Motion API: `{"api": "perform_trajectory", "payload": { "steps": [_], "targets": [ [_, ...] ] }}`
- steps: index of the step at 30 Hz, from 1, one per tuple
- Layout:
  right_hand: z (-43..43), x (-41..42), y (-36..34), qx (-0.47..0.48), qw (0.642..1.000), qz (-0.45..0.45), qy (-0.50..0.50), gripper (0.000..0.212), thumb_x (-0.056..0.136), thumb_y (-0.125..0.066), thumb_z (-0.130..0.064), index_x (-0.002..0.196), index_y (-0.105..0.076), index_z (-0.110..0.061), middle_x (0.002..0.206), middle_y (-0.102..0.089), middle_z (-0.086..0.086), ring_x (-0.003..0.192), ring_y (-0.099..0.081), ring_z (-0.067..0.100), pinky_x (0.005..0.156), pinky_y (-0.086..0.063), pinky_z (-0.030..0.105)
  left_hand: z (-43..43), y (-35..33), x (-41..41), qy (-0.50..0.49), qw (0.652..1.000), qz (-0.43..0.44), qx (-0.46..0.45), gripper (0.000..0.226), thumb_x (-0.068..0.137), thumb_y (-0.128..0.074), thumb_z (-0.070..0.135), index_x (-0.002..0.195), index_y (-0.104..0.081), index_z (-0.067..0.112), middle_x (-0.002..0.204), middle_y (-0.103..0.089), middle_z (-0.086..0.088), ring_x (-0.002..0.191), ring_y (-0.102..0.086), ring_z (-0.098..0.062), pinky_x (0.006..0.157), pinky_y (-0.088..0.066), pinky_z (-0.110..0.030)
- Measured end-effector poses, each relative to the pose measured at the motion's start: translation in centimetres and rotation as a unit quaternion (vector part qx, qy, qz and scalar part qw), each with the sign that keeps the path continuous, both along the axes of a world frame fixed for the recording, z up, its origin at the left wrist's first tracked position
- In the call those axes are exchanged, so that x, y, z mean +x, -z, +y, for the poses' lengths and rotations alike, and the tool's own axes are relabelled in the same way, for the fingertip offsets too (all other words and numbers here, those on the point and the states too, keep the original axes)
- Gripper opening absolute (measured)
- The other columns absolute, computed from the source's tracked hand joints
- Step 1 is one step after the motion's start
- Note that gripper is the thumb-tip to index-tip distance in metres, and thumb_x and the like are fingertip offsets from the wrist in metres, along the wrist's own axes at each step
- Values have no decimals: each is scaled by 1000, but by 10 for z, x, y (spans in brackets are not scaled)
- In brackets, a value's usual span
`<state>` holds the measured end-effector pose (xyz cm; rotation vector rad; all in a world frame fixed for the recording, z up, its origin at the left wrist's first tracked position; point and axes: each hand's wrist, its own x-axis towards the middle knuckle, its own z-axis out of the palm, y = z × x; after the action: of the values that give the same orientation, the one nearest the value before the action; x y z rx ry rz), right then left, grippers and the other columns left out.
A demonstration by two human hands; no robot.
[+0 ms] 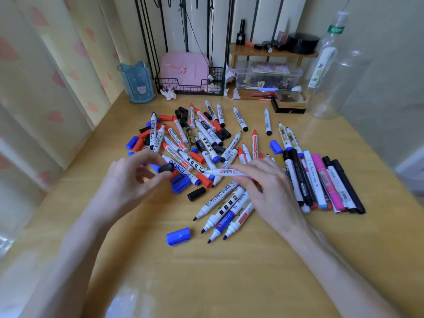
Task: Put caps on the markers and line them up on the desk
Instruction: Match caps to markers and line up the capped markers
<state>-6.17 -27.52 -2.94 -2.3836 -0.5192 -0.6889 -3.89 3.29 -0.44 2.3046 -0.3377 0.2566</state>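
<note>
A heap of uncapped whiteboard markers (202,143) and loose red, blue and black caps covers the middle of the wooden desk (206,271). My left hand (128,180) pinches a black cap (167,168) between thumb and fingers. My right hand (263,187) holds a white uncapped marker (226,172), its tip pointing left toward the cap, a short gap between them. Several capped markers (321,182) lie side by side in a row at the right. Several uncapped markers (227,212) lie below my right hand. A blue cap (178,235) lies alone near the front.
At the back stand a blue cup (137,82), a wire basket with a pink case (185,74), a clear box (267,75) under a wooden shelf and a clear bottle (328,72). A curtain hangs at the left. The desk's front half shows bare wood.
</note>
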Motion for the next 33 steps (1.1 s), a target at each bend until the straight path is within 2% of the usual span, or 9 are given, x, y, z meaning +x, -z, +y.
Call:
{"api": "perform_trajectory", "payload": {
  "steps": [2, 6, 8, 10, 15, 20, 23, 27, 33],
  "targets": [
    [2, -1, -1, 11, 1000, 1, -7, 28, 96, -70, -20, 124, -75, -15, 99, -69, -7, 94, -56, 16, 84, -49, 34, -18, -2, -6, 63, 996, 25, -54, 16, 87, -81, 28, 95, -68, 28, 91, -72, 14, 70, -72, -14, 66, -55, -27],
    [2, -3, -4, 21, 1000, -4, -19, 29, 96, -69, -19, 124, -75, -15, 98, -68, -6, 94, -55, 15, 83, -48, 29, -37, 5, -10, 108, 992, 27, -64, 16, 87, -80, 31, 98, -69, 30, 98, -72, 13, 69, -71, -19, 66, -55, -36],
    [2, -3, -4, 19, 1000, -6, -22, 28, 96, -69, -18, 123, -75, -15, 96, -68, -5, 93, -55, 16, 82, -49, 31, -41, 8, -11, 112, 992, 17, -60, 16, 85, -77, 39, 98, -67, 35, 99, -72, 18, 70, -70, -17, 63, -52, -26],
    [1, -2, -4, 19, 1000, -14, -16, 28, 96, -68, -18, 123, -76, -15, 96, -68, -4, 93, -56, 18, 80, -50, 35, -45, 10, -12, 117, 992, 13, -54, 16, 86, -74, 41, 99, -67, 37, 101, -71, 21, 71, -70, -15, 63, -52, -23],
    [-5, -1, -7, 19, 999, -34, -2, 27, 94, -69, -9, 120, -77, -12, 95, -69, -1, 91, -57, 21, 77, -52, 39, -42, 12, -9, 103, 993, 9, -49, 18, 88, -73, 43, 103, -69, 34, 101, -72, 19, 75, -71, -16, 64, -53, -25],
    [1, -3, -4, -4, 999, -27, -23, 25, 94, -70, -14, 118, -78, -16, 93, -67, -4, 90, -56, 20, 77, -51, 39, -47, 11, -12, 110, 993, 1, -44, 18, 89, -71, 44, 103, -69, 33, 96, -73, 13, 75, -69, -20, 66, -56, -41],
    [3, -3, -3, -16, 999, -30, -27, 25, 94, -72, -13, 118, -78, -16, 93, -67, -3, 89, -56, 22, 77, -50, 39, -50, 12, -13, 119, 992, 1, -51, 14, 94, -71, 36, 105, -70, 28, 92, -73, 11, 73, -69, -20, 66, -55, -45],
    [3, -4, -3, -18, 999, -31, -37, 25, 95, -72, -16, 119, -77, -15, 93, -67, -3, 88, -57, 22, 76, -50, 40, -55, 13, -15, 120, 990, 2, -72, 10, 98, -71, 21, 107, -70, 23, 79, -73, 8, 70, -71, -16, 70, -57, -42],
    [6, -8, -4, -17, 998, -40, -39, 27, 96, -70, -20, 121, -76, -13, 91, -66, -3, 86, -59, 21, 73, -52, 39, -59, 14, -17, 117, 989, -12, -88, 12, 98, -72, 16, 109, -72, 18, 80, -76, 5, 78, -76, -14, 80, -61, -41]
  ]
}}
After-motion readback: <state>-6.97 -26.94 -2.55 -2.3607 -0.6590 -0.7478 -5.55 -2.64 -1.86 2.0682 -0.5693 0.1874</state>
